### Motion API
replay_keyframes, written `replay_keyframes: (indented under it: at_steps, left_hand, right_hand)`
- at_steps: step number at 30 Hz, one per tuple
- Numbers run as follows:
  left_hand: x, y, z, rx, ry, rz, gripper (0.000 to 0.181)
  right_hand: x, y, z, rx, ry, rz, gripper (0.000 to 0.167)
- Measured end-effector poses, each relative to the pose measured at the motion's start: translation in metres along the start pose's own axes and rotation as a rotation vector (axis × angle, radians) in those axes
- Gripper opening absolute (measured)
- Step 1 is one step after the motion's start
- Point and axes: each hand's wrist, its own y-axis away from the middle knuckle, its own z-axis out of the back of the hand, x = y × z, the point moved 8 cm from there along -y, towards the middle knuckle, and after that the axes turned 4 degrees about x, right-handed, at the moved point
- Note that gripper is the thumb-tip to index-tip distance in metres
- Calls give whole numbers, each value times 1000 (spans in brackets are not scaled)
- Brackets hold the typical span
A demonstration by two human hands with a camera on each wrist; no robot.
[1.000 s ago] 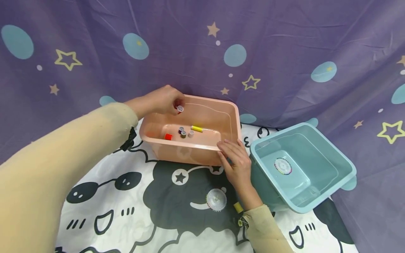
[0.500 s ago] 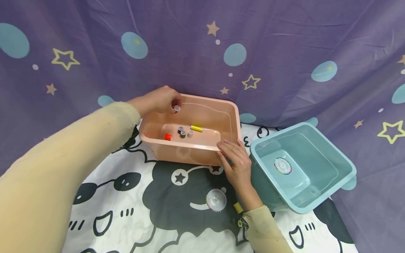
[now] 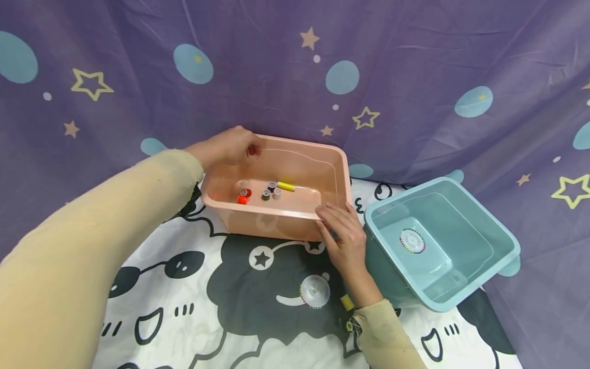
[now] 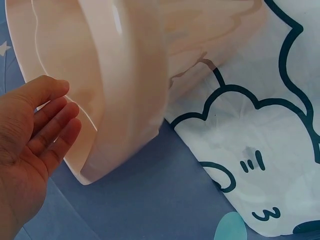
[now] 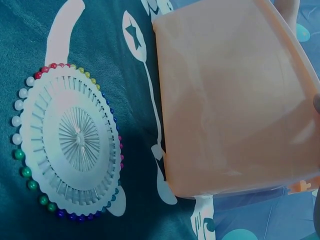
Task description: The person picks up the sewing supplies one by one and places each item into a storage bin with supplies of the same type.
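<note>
My left hand hangs inside the left end of a pink plastic bin. In the left wrist view its fingers are loosely bent and hold nothing. On the bin's floor, a red spool lies beside another red thread spool. Farther right are a dark spool, a second dark spool, a white spool and a yellow spool on its side. My right hand holds the bin's near right rim, fingers over the edge and thumb outside.
A blue-green bin stands at the right, with a pin wheel inside. Another pin wheel with coloured heads lies on the printed cloth, near a small yellow thing by the right wrist. A purple curtain hangs behind.
The spool my left hand held is out of its fingers. A second red spool now sits beside the first, and one dark spool has shifted right. The right hand stays put.
</note>
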Motion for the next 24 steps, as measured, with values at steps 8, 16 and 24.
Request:
replay_keyframes:
  at_steps: [8,16,24]
  left_hand:
    - [-5,6,7,-13,8,-22,21]
    - [-23,20,12,-4,48,-50,20]
    - [-38,44,21,-40,86,-77,19]
  right_hand:
    - [2,-2,1,-12,-7,19,29]
    - [3,-2,3,-26,-4,30,28]
    - [2,-1,0,1,4,12,28]
